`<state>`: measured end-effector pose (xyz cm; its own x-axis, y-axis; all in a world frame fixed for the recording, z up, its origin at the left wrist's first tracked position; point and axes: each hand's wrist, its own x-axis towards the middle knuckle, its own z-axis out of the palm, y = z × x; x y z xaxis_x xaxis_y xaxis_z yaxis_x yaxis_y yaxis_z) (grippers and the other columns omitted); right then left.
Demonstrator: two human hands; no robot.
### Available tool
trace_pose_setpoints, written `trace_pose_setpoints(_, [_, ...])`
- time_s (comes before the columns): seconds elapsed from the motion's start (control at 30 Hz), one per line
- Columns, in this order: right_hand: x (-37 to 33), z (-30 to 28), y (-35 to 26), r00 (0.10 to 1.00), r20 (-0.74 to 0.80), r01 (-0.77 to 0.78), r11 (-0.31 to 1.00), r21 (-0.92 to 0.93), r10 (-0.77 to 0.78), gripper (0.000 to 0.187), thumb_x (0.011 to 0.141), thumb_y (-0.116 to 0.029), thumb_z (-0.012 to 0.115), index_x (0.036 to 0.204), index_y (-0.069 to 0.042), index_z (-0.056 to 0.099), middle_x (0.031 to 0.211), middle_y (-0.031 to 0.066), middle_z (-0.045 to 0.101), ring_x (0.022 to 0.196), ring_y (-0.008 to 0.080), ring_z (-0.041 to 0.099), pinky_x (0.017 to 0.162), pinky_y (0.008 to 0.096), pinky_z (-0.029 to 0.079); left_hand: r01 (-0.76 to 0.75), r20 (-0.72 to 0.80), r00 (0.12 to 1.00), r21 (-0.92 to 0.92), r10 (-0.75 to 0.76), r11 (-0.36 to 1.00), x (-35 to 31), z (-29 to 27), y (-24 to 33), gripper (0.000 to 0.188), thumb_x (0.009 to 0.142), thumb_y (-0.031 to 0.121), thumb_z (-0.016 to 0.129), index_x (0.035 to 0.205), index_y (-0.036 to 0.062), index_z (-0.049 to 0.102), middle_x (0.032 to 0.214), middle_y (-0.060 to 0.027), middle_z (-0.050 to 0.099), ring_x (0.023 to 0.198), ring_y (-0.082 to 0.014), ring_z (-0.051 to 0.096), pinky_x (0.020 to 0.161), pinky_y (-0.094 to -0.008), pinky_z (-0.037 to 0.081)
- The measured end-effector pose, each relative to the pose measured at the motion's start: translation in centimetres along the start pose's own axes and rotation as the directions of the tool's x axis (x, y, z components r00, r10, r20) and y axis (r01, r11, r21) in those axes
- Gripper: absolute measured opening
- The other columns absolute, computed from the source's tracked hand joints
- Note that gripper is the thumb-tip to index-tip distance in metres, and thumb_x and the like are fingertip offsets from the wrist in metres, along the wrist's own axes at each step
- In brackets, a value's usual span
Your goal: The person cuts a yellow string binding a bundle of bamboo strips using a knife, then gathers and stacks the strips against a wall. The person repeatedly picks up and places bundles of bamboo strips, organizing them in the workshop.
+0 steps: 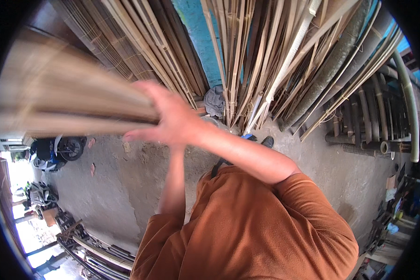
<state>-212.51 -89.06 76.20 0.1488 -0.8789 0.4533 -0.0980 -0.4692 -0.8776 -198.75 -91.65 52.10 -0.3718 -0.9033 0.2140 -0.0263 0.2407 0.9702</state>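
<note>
Visibly blurred slats (pixel 79 91) in right fingers (pixel 150 89).

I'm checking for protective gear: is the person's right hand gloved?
No, the right hand is bare, with uncovered skin showing against the blurred bundle of bamboo strips.

A: What does the right hand (pixel 175 116) hold?

B: The near end of a bundle of pale slats (pixel 74 93), blurred by motion, with fingers above and thumb below.

A: And the left hand?

B: Hidden behind the right; only the left forearm (pixel 173 182) shows clearly.

A: What stands beyond?

B: Long bamboo strips (pixel 240 56), leaning before a blue wall (pixel 212 51); a crumpled grey cloth (pixel 214 101) lies at their foot.

A: At far left?

B: A motorcycle (pixel 70 148), parked on the concrete floor (pixel 102 196).
</note>
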Motion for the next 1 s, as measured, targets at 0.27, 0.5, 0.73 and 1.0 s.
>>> trace_pose_setpoints(0.27, [-8.6, -0.9, 10.2, 0.997, 0.047, 0.067, 0.984, -0.167, -0.060, 0.115, 0.070, -0.058, 0.079, 0.154, -0.010, 0.018, 0.149, 0.0294, 0.025, 0.139, 0.0449, 0.023, 0.115, 0.0499, 0.023, -0.304, -0.301, 0.939, -0.493, 0.168, 0.815, -5.9, -15.7, 11.9, 0.074, 0.090, 0.059, 0.054, 0.140, 0.0056, 0.041, 0.130, -0.0170, 0.053, 0.124, -0.0297, 0.052, 0.100, -0.0473, 0.046])
trace_pose_setpoints(0.5, [-22.0, -7.5, 18.3, 0.730, 0.418, -0.282, 0.796, -0.536, 0.541, 0.119, 0.066, -0.065, 0.077, 0.156, -0.020, 0.012, 0.152, 0.0321, 0.021, 0.142, 0.0472, 0.021, 0.117, 0.0535, 0.022, -0.510, -0.396, 0.857, -0.565, 0.330, 0.649, -11.2, -18.0, 26.3, 0.069, 0.096, 0.061, 0.042, 0.128, 0.0007, 0.051, 0.123, -0.0205, 0.057, 0.102, -0.0389, 0.064, 0.089, -0.0539, 0.053])
trace_pose_setpoints(0.73, [-22.5, -3.7, 16.8, 0.734, 0.486, -0.316, 0.872, -0.373, 0.474, 0.078, 0.070, -0.053, 0.079, 0.130, -0.010, 0.051, 0.120, 0.0205, 0.061, 0.111, 0.0407, 0.059, 0.096, 0.0470, 0.046, -0.576, -0.468, 0.801, -0.433, 0.373, 0.693, -15.4, -23.5, 27.6, 0.070, 0.098, 0.059, 0.039, 0.139, 0.0024, 0.042, 0.133, -0.0266, 0.050, 0.105, -0.0397, 0.063, 0.089, -0.0532, 0.055])
trace_pose_setpoints(1.0, [-21.1, -5.8, 8.4, 0.536, 0.579, -0.355, 0.786, -0.506, 0.614, 0.074, 0.066, -0.055, 0.079, 0.119, -0.009, 0.056, 0.100, 0.0185, 0.070, 0.094, 0.0367, 0.067, 0.087, 0.0433, 0.052, -0.604, -0.768, 0.608, -0.282, 0.202, 0.745, -13.6, -20.2, 19.9, 0.118, 0.073, 0.089, 0.045, 0.151, 0.0052, 0.016, 0.141, -0.0185, 0.038, 0.122, -0.0351, 0.046, 0.098, -0.0539, 0.043])
